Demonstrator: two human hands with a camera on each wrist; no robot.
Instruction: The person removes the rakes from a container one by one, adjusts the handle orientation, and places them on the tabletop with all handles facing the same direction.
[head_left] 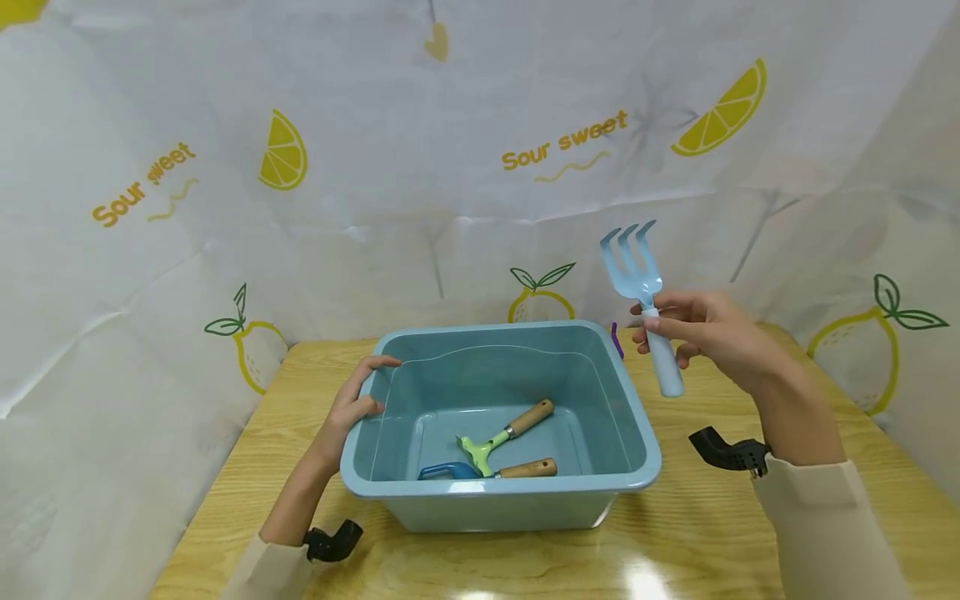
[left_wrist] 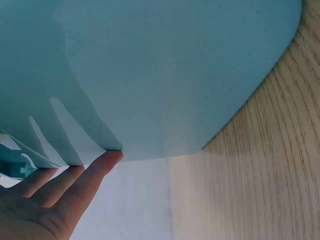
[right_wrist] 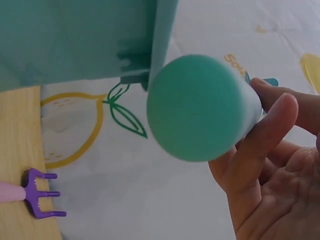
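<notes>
My right hand (head_left: 712, 337) grips a light blue three-pronged hand fork (head_left: 633, 279) by its handle, prongs up, above the table to the right of the basin. In the right wrist view the round handle end (right_wrist: 195, 107) faces the camera, hiding most of the fork. A blue-grey plastic basin (head_left: 502, 486) stands on the table. My left hand (head_left: 347, 408) holds its left rim; in the left wrist view several fingers (left_wrist: 82, 185) lie against the outer wall. Inside the basin lie a green garden tool (head_left: 480, 450) and a blue one (head_left: 450, 471), with wooden handles.
A small purple fork (right_wrist: 37, 193) with a pink handle lies on the wooden table (head_left: 720, 517) behind the basin's right side, mostly hidden in the head view. White lemon-printed sheeting (head_left: 465, 192) hangs close behind and on both sides.
</notes>
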